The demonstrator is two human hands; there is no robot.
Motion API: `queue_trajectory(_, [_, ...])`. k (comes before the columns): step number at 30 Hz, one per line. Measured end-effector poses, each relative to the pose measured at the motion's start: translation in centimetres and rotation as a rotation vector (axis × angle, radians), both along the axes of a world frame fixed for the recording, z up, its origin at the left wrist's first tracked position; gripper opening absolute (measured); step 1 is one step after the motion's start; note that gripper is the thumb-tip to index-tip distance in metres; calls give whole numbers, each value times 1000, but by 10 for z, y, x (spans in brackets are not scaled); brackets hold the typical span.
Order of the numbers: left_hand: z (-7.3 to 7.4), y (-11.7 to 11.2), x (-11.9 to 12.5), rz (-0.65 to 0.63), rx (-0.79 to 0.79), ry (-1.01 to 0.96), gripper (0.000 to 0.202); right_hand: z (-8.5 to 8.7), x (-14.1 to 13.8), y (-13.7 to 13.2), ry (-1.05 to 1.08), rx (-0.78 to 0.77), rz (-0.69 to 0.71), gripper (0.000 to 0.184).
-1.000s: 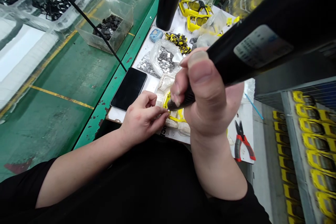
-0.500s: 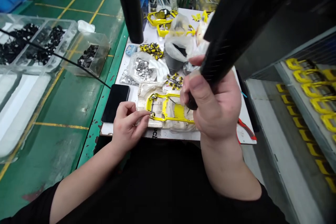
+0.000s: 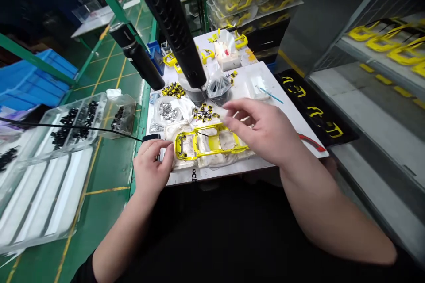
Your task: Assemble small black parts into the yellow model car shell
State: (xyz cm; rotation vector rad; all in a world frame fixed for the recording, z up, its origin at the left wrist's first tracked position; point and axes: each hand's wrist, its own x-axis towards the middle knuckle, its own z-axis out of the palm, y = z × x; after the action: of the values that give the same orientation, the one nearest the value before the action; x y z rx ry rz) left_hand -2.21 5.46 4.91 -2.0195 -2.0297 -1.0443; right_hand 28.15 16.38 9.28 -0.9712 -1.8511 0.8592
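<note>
A yellow toy-car frame (image 3: 212,141) lies on a white pad near the front edge of the white worktable (image 3: 299,115). My left hand (image 3: 152,166) is curled at the frame's left end, thumb and fingers pinched on it. Over the frame's right end my right hand (image 3: 262,130) hovers with fingers spread and nothing in them. A black powered screwdriver (image 3: 175,26) hangs free above the table, behind the frame, apart from both hands.
A black bottle (image 3: 139,57), a bag of silver parts (image 3: 168,110), small yellow-black pieces (image 3: 204,112) and a tissue box (image 3: 226,53) stand behind the frame. Red pliers (image 3: 310,141) lie at the right. Clear bins of black parts (image 3: 73,124) sit left; shelves of yellow car bodies (image 3: 381,40) sit right.
My right hand has let go of the black screwdriver, which now hangs higher and farther back. That hand has opened over the frame. The left hand stays at the frame's left end.
</note>
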Motion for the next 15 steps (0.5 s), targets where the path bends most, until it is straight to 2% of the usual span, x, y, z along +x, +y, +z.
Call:
queue_trajectory(2, [0,4,-2,56,-75,-21,19,-10,11,-2,-241,124,-6,40])
queue_trajectory(4, [-1,6,-2,104,-143,-40,21,-20,15,-2,-476,233,52,54])
queue_trajectory(6, [-1,7,-1,126,-180,-48,23,-30,10,-1,-678,257,133,77])
queue_trajectory(8, [0,7,2,127,-185,-44,24,-37,-2,3,-824,217,200,97])
queue_trajectory(11, [8,3,7,116,-151,-36,23,-42,-19,10,-903,176,271,107])
queue_trajectory(15, [19,-11,10,93,-63,-42,19,-38,-21,16,-829,200,298,99])
